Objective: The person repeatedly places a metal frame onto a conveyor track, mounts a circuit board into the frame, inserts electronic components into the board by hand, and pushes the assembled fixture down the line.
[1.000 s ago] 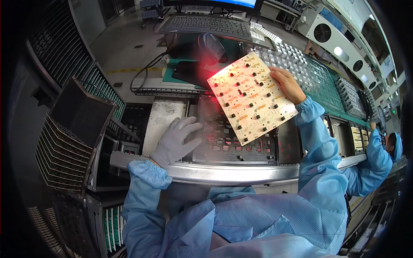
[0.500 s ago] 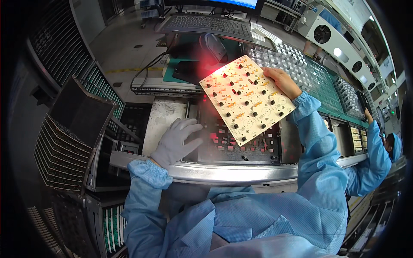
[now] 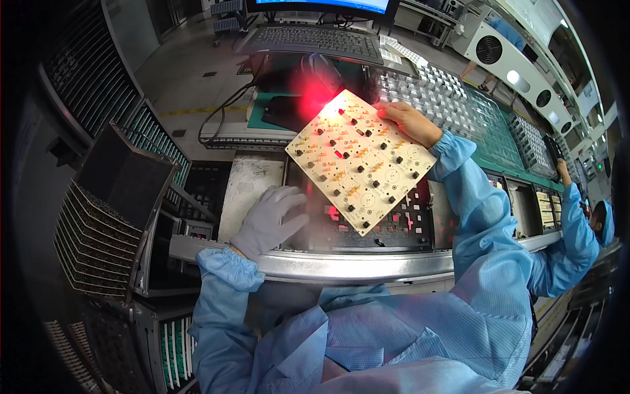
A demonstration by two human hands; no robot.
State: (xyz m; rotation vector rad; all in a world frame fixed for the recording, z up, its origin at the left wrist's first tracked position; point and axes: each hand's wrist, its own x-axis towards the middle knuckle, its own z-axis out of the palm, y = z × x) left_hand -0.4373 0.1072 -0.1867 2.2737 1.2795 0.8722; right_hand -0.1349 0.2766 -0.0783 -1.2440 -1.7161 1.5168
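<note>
Board: cream circuit panel [image 3: 360, 161] has swung left and higher since a second ago, tilted under red glow; 
Right hand [image 3: 405, 121]: bare fingers pinch its 2 o'clock corner; 
Left hand [image 3: 270, 221]: gloved, fingers spread flat on fixture bed [image 3: 394, 226], at 7 o'clock of board; unmoved.

Right hand [image 3: 408, 123] now sits higher and further left than a second ago, carrying the cream circuit board [image 3: 359, 159] up and leftward with it. The board's far corner now reaches into the red glow [image 3: 314, 94], which lights its upper edge. The co-worker's arm [image 3: 569, 197] at far right is raised higher along the line.
</note>
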